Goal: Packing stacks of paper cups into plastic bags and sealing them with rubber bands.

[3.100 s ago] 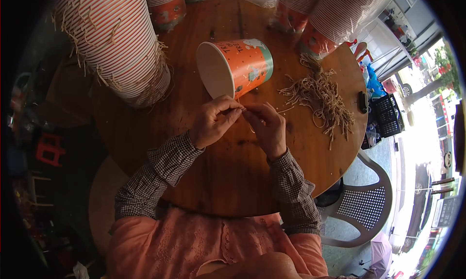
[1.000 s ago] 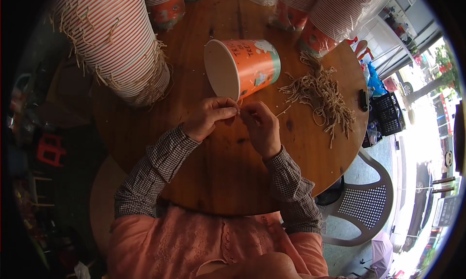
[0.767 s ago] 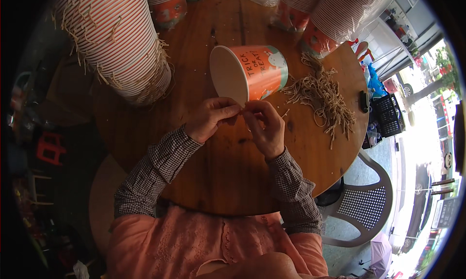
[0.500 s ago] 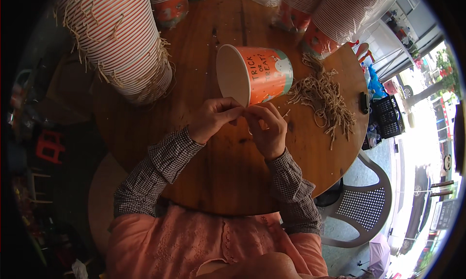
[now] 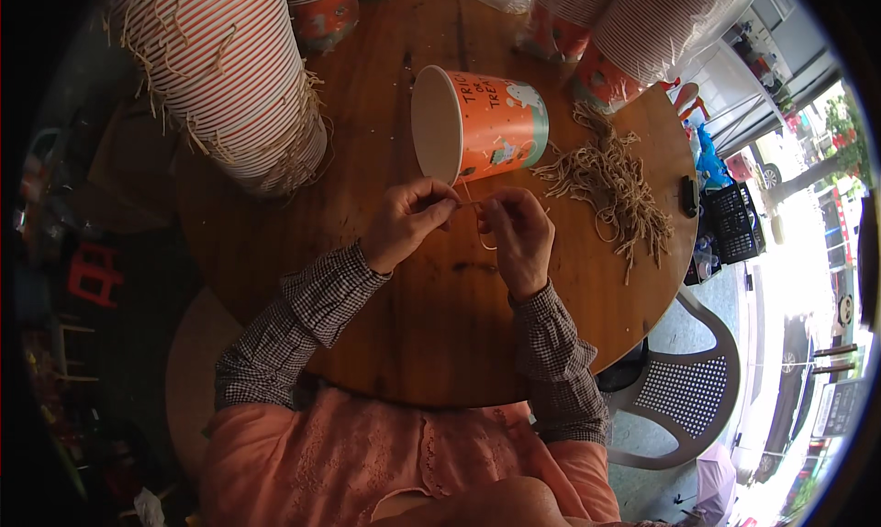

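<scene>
Centre of the frame, both hands meet over the round wooden table (image 5: 367, 279); the left hand (image 5: 408, 222) pinches one end of a thin tan cord (image 5: 479, 224), fingers curled tight; the right hand (image 5: 518, 238) pinches the other end, a loop hanging below its fingers; just above them an orange paper bucket (image 5: 486, 128) lies on its side, open mouth facing left, rim touching the cord; right of it sprawls a pile of tan cords (image 5: 615, 183); upper left, a tall stack of red-striped buckets (image 5: 229, 68) with cords dangling; lower right, a white plastic chair (image 5: 688, 399).
</scene>
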`<action>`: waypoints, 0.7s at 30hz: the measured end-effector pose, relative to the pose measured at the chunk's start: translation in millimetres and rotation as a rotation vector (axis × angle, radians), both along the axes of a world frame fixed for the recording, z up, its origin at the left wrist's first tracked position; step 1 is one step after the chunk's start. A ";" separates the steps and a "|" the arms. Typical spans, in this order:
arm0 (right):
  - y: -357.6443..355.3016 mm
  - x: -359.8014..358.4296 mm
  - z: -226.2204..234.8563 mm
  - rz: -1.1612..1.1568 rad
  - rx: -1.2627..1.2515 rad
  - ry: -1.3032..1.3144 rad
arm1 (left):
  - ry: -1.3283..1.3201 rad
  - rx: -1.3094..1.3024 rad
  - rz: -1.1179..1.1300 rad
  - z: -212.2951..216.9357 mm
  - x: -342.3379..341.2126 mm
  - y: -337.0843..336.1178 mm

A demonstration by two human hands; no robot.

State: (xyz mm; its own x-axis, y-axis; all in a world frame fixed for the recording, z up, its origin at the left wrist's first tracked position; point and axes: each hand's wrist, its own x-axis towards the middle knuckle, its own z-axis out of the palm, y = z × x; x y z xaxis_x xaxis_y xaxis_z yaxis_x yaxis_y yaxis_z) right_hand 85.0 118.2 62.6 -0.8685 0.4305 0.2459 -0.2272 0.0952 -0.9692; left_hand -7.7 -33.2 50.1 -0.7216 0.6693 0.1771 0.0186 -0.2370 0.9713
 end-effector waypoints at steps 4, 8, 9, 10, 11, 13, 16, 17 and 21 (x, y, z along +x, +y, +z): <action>0.3 1.3 3.5 -0.033 -0.005 -0.029 | 0.022 0.019 -0.001 -2.3 -2.4 -1.3; -1.3 4.3 3.6 -0.059 -0.066 -0.007 | 0.115 -0.069 0.072 -8.6 -4.8 1.1; -0.8 5.6 0.6 -0.100 0.086 0.044 | 0.224 -0.132 0.115 -10.9 -6.0 1.3; -1.1 6.7 -1.0 -0.142 0.239 0.094 | 0.225 -0.132 0.117 -13.0 -6.6 1.5; -2.3 7.7 0.3 -0.140 0.238 0.094 | 0.248 -0.135 0.145 -10.1 -5.3 2.9; -5.4 9.5 4.4 -0.201 0.223 0.025 | 0.271 -0.139 0.175 -6.7 -2.9 5.1; -0.9 11.5 5.4 -0.213 0.261 -0.056 | 0.616 -0.070 0.372 -2.4 0.7 5.4; -1.8 12.0 4.9 -0.213 0.261 -0.054 | 0.627 -0.083 0.398 -0.7 4.0 3.6; -10.2 12.7 1.9 -0.178 0.342 0.065 | -0.141 -0.104 -0.060 -2.7 25.6 -0.2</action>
State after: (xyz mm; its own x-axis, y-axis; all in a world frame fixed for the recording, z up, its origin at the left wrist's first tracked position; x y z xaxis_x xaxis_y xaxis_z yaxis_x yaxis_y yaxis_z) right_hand 97.8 108.1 64.5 -0.7653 0.4567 0.4536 -0.2382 0.4536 -0.8588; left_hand 17.9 -33.5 47.4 -0.6924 0.7215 0.0050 -0.1304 -0.1319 0.9827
